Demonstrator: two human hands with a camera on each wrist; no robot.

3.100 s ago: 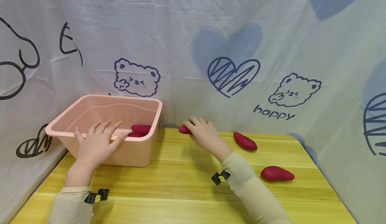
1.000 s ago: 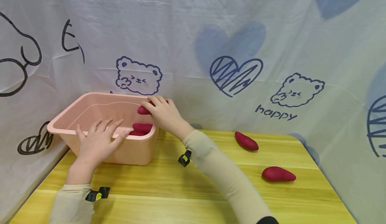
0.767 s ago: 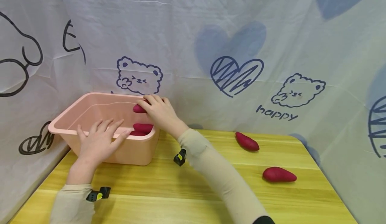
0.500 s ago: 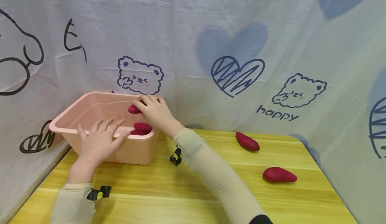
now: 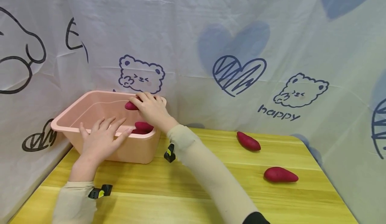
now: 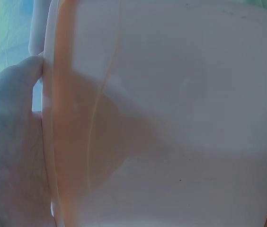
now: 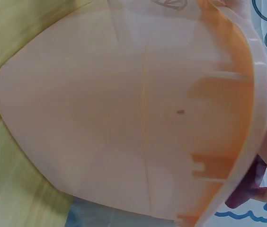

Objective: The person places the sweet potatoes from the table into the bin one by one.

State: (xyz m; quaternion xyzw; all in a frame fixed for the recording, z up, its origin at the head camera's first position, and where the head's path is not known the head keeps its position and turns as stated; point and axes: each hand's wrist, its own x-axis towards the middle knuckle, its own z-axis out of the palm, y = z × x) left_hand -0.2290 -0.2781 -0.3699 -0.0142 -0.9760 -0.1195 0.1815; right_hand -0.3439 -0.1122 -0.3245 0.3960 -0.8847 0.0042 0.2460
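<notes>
Pale cloth, "happy" toward three o'clock; left hand spread on pink tub at eight; red tuber gripped in right hand.

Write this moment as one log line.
left hand: touching tub; right hand: holding red tuber over tub; tub: two tubers visible; table: two more tubers

Pink tub upright; magenta tuber held over it; two more tubers inside, two others outside.
</notes>
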